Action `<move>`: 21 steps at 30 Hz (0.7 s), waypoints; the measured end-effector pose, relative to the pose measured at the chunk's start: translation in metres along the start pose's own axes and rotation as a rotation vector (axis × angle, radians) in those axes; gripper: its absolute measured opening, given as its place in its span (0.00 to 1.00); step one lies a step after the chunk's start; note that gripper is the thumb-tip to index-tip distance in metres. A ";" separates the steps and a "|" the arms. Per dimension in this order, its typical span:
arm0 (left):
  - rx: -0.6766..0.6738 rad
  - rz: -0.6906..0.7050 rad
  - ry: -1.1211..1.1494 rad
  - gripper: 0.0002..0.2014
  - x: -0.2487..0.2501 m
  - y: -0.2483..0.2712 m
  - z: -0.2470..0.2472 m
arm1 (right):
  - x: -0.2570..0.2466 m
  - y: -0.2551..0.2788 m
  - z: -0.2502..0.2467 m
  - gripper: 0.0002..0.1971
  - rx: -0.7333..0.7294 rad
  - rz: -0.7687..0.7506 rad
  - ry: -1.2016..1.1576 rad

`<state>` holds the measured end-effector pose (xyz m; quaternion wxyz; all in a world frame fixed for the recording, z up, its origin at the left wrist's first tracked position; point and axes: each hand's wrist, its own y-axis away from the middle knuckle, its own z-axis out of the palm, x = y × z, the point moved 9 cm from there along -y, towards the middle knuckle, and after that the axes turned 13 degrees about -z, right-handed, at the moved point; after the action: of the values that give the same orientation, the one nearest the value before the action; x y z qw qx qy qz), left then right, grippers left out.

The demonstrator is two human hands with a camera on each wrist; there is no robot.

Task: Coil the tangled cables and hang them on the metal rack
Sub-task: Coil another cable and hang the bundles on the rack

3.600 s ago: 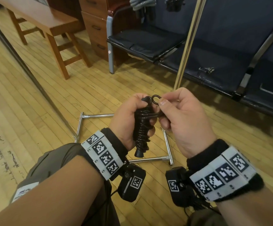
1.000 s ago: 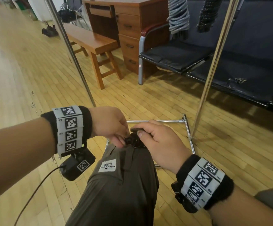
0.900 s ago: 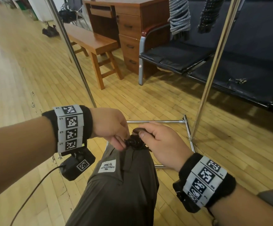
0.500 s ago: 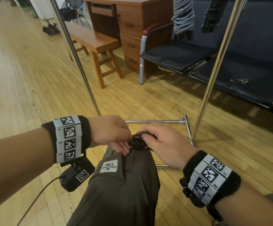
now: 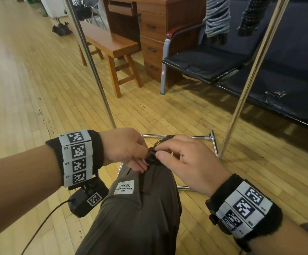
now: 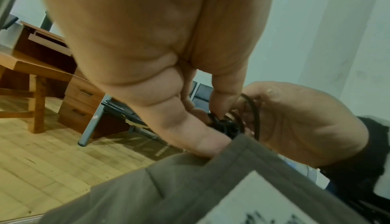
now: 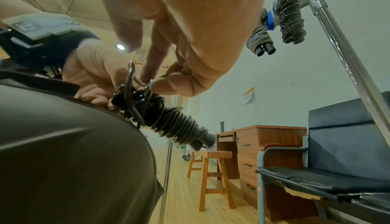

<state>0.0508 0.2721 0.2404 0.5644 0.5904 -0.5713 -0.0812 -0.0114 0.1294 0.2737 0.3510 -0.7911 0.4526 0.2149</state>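
A tightly coiled black cable (image 7: 168,124) rests against my raised knee (image 5: 145,199), its plug end pointing away from me. My left hand (image 5: 125,150) pinches the top of the coil (image 6: 225,126) with thumb and fingers. My right hand (image 5: 182,162) pinches a thin loop of the cable (image 5: 160,142) just above the bundle. In the head view the hands hide most of the coil. The metal rack's uprights (image 5: 250,76) stand ahead, and a grey coiled cable (image 5: 217,17) and a dark coiled cable (image 5: 250,13) hang from its top bar.
The rack's floor frame (image 5: 177,136) lies on the wooden floor just beyond my knee. A wooden bench (image 5: 110,43) and a desk with drawers (image 5: 149,24) stand at the back. Dark padded seats (image 5: 214,63) run along the right.
Since 3.6 s ago the coil came down from in front of me onto my knee. Over the last second my right fingers lifted a thin loop of cable a little above the bundle.
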 end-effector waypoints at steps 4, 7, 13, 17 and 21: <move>0.011 0.017 0.051 0.09 0.004 0.000 0.005 | 0.005 0.000 -0.004 0.08 0.088 0.028 0.032; 0.031 0.006 0.103 0.08 0.003 -0.001 0.006 | 0.007 0.003 -0.005 0.15 0.097 0.053 0.016; 0.048 0.004 0.105 0.08 0.003 -0.002 0.007 | 0.010 0.004 -0.005 0.12 0.134 0.101 0.031; 0.056 0.016 0.096 0.08 0.004 -0.002 0.010 | 0.019 0.004 0.000 0.07 0.151 0.177 -0.061; 0.070 0.017 0.067 0.08 0.005 0.000 0.010 | 0.027 0.004 0.003 0.08 0.111 0.211 -0.147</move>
<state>0.0449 0.2625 0.2389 0.5629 0.6073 -0.5594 -0.0366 -0.0016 0.1152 0.2528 0.4017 -0.7007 0.5176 0.2825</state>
